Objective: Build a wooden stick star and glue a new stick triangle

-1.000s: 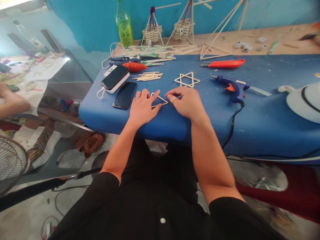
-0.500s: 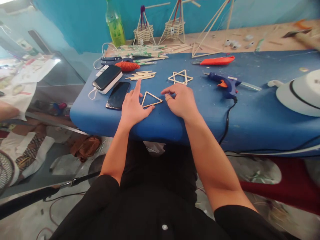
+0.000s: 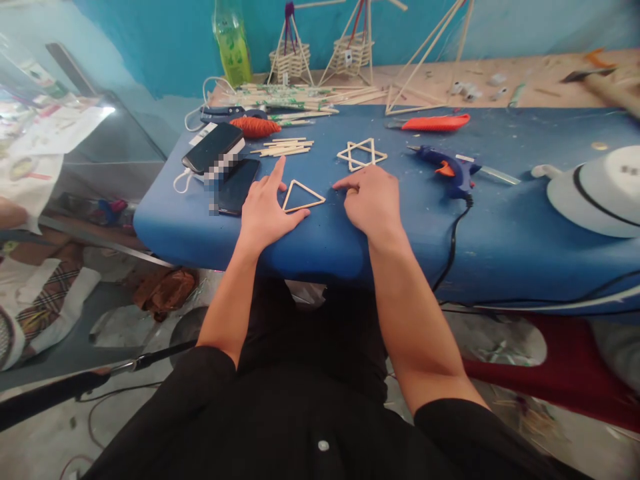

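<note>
A triangle of thin wooden sticks (image 3: 311, 203) lies flat on the blue table. Along its left side rests my left hand (image 3: 267, 205), open, with index finger and thumb spread around its left corner and nothing in its grip. My right hand (image 3: 373, 200) is on the right, apart from the triangle, its index finger stretched left and the other fingers curled; I see nothing in it. Just beyond that hand sits a six-pointed star made of sticks (image 3: 373, 155). A small pile of cut sticks (image 3: 285, 148) lies beyond my left fingertips.
Left are a phone (image 3: 239, 190) and a white power bank (image 3: 213, 150). Orange twine (image 3: 255, 127), a red cutter (image 3: 436, 123) and a blue glue gun (image 3: 453, 170) with its cable lie farther back and right. Stick frames (image 3: 290, 63) and a green bottle (image 3: 233, 50) stand behind.
My right hand has shifted slightly right, away from the triangle, and its index finger now points out more. My left hand and the triangle stay in place.
</note>
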Action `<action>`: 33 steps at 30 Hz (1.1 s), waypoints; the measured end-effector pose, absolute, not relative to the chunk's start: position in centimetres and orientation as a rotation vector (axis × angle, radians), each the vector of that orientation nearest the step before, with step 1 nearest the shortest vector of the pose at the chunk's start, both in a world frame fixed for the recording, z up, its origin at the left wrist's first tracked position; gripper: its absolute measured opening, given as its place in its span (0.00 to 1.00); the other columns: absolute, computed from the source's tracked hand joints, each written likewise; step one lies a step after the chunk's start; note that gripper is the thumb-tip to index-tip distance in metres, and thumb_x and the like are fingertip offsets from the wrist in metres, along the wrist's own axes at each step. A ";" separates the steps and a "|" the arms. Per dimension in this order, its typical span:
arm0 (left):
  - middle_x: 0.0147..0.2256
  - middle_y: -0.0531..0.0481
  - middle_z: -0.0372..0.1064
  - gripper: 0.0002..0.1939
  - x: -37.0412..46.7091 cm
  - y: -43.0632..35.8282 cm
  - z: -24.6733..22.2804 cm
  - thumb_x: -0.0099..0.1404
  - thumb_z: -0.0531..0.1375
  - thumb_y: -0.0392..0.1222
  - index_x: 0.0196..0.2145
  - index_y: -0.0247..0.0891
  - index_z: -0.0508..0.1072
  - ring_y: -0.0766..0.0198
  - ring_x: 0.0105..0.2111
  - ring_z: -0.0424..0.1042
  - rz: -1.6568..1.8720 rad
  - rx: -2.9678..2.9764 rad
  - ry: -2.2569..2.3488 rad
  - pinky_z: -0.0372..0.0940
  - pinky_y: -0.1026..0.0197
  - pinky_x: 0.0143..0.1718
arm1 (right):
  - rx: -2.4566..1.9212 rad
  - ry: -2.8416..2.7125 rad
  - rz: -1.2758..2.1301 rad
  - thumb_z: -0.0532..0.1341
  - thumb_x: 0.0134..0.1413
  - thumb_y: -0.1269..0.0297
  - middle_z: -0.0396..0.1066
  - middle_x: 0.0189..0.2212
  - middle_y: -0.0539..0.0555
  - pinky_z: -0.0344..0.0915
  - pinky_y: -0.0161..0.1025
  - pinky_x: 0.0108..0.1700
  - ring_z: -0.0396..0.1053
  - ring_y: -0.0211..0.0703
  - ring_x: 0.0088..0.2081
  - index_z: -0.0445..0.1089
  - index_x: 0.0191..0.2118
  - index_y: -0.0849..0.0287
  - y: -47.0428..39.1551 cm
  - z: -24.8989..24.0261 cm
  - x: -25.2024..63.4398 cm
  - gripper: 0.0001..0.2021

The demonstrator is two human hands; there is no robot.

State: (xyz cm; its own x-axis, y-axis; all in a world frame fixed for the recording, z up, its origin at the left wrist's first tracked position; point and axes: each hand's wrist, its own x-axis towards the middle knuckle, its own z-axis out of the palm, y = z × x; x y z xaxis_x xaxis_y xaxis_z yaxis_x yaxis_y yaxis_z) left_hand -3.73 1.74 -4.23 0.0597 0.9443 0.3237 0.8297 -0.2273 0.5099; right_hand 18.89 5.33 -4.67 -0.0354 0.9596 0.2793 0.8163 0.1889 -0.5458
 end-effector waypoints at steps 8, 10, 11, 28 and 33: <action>0.51 0.48 0.80 0.56 -3.9 1.8 -4.5 0.57 0.77 0.52 0.77 0.50 0.59 0.50 0.48 0.73 0.951 2.164 1.809 0.70 0.43 0.61 | -1.618 -1.868 0.277 0.56 0.55 0.77 0.82 0.45 0.59 0.71 0.55 0.62 0.78 0.54 0.50 0.86 0.38 0.55 4.8 -4.7 18.7 0.20; 0.51 0.49 0.80 0.56 -3.9 1.8 -4.6 0.57 0.77 0.52 0.78 0.50 0.59 0.50 0.48 0.74 0.962 2.166 1.803 0.70 0.43 0.61 | -1.630 -1.873 0.270 0.56 0.55 0.76 0.82 0.45 0.59 0.71 0.55 0.61 0.78 0.54 0.49 0.86 0.38 0.56 4.7 -4.6 18.7 0.19; 0.51 0.49 0.80 0.56 -3.9 1.8 -4.6 0.57 0.77 0.52 0.78 0.50 0.59 0.50 0.49 0.74 0.962 2.165 1.801 0.70 0.43 0.61 | -1.635 -1.877 0.269 0.56 0.55 0.77 0.82 0.45 0.59 0.71 0.54 0.60 0.78 0.54 0.49 0.85 0.38 0.57 4.7 -4.6 18.7 0.19; 0.49 0.49 0.81 0.57 -4.1 2.1 -5.3 0.54 0.79 0.51 0.77 0.50 0.61 0.50 0.47 0.74 1.058 2.157 1.779 0.70 0.44 0.59 | -1.554 -1.933 0.270 0.55 0.53 0.75 0.72 0.42 0.61 0.70 0.52 0.50 0.68 0.51 0.42 0.74 0.31 0.57 5.0 -5.1 18.6 0.11; 0.51 0.49 0.81 0.58 -4.1 1.9 -4.9 0.55 0.79 0.51 0.77 0.49 0.60 0.50 0.48 0.74 1.021 2.146 1.784 0.70 0.44 0.60 | -1.625 -1.903 0.357 0.57 0.51 0.78 0.73 0.44 0.59 0.70 0.50 0.53 0.71 0.50 0.44 0.69 0.31 0.56 4.7 -4.6 19.2 0.09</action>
